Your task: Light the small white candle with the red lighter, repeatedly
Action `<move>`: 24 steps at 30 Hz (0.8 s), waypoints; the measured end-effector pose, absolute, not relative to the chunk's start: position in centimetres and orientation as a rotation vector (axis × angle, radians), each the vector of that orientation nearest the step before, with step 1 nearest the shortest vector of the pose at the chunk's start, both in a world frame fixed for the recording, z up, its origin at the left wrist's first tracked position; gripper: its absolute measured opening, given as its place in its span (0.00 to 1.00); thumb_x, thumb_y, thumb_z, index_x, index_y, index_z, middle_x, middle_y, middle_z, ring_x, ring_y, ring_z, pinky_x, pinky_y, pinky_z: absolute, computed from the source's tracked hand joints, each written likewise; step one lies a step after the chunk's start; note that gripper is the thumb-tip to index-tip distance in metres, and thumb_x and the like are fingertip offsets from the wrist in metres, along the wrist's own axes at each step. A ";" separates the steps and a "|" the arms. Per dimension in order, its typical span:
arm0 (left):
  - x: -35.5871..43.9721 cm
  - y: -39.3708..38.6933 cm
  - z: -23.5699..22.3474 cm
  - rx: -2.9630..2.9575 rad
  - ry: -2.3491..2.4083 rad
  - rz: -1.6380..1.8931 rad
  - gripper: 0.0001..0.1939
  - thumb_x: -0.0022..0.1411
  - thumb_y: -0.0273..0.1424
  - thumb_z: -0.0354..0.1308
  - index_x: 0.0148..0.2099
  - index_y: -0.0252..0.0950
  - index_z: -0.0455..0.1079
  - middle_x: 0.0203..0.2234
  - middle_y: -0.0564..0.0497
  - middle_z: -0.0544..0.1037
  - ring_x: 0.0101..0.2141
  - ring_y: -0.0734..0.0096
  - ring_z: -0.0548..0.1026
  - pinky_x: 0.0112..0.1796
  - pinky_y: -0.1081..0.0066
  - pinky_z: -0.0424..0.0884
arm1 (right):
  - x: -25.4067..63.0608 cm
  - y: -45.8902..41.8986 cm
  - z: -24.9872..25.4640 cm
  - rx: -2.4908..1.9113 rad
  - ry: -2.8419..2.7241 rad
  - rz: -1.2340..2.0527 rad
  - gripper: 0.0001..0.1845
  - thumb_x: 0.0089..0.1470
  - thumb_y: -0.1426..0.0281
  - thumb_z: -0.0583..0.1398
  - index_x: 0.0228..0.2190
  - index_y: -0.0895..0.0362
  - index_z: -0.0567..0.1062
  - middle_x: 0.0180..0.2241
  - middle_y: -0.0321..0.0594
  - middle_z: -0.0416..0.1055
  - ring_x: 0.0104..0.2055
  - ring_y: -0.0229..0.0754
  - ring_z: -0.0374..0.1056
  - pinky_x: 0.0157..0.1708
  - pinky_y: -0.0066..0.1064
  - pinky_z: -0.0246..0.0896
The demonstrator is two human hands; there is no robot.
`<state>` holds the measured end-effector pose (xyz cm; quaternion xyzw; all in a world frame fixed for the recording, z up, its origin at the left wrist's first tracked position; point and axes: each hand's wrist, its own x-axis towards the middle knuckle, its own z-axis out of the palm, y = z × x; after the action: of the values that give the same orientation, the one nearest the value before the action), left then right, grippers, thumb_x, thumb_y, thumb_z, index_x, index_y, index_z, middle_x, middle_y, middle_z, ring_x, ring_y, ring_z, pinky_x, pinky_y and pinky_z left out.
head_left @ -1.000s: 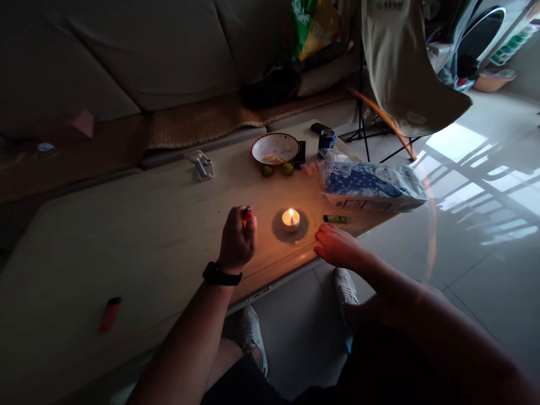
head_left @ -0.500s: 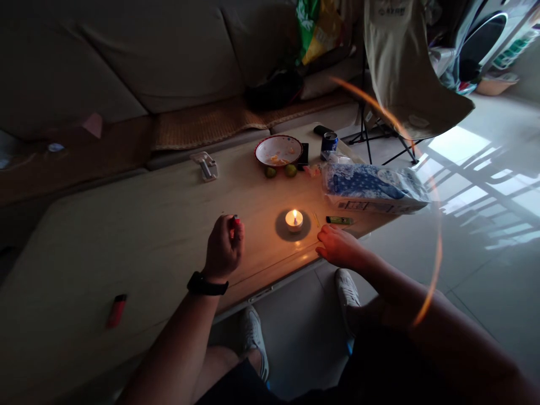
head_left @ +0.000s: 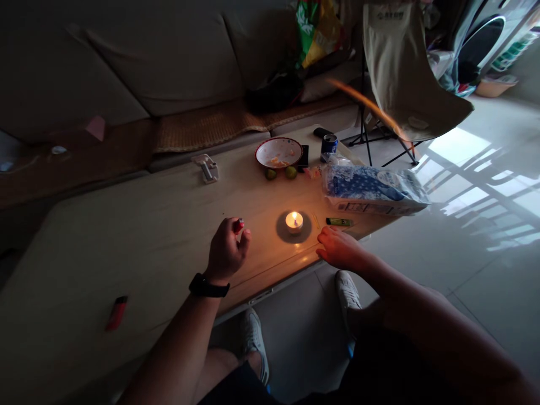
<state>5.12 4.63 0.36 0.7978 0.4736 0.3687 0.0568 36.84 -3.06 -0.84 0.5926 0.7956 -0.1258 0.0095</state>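
My left hand (head_left: 226, 251) hovers over the pale table (head_left: 143, 236), to the left of the candle, pinching a small red object (head_left: 240, 225) in its fingertips. A lit tea light (head_left: 294, 221) burns on a dark round mat (head_left: 282, 235). My right hand (head_left: 340, 251) lies on the table's near edge, fingers apart, holding nothing. Closest to it are a green lighter (head_left: 339, 222) and a thin yellow stick (head_left: 316, 220). A red lighter (head_left: 116, 314) lies well to the left of my left hand.
Farther along the table stand a white bowl (head_left: 279, 153) with food scraps, two limes (head_left: 290, 172), a drink can (head_left: 329, 144) and a blue-patterned tissue pack (head_left: 373, 190). A metal clip (head_left: 205, 168) lies near the sofa. A folding chair stands beyond the table.
My left hand has shifted left, away from the candle, with the red object still in its fingers. My right hand has barely moved.
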 end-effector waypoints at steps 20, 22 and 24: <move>5.5 4.5 0.1 2.400 1.473 1.074 0.06 0.66 0.35 0.53 0.42 0.39 0.62 0.32 0.50 0.73 0.32 0.68 0.73 0.34 0.67 0.71 | 36.7 -3.0 -0.8 1.835 2.503 -0.377 0.12 0.62 0.64 0.60 0.40 0.60 0.77 0.46 0.51 0.72 0.51 0.50 0.67 0.52 0.37 0.61; 5.5 4.5 0.1 2.399 1.462 1.080 0.06 0.66 0.36 0.53 0.41 0.39 0.62 0.32 0.50 0.73 0.32 0.67 0.73 0.34 0.68 0.71 | 36.7 -3.0 -0.7 1.842 2.487 -0.384 0.10 0.61 0.65 0.60 0.39 0.59 0.77 0.45 0.50 0.72 0.51 0.50 0.67 0.52 0.36 0.61; 5.5 4.5 0.1 2.404 1.452 1.084 0.06 0.66 0.36 0.53 0.41 0.40 0.62 0.31 0.51 0.72 0.31 0.67 0.73 0.33 0.68 0.71 | 36.6 -3.0 -0.6 1.845 2.476 -0.398 0.09 0.61 0.66 0.60 0.39 0.59 0.77 0.45 0.50 0.72 0.51 0.50 0.67 0.52 0.35 0.61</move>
<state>5.51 4.54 0.10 0.7967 0.4814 0.3594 0.0655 36.63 -3.04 -0.64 0.5925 0.7952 -0.1278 0.0139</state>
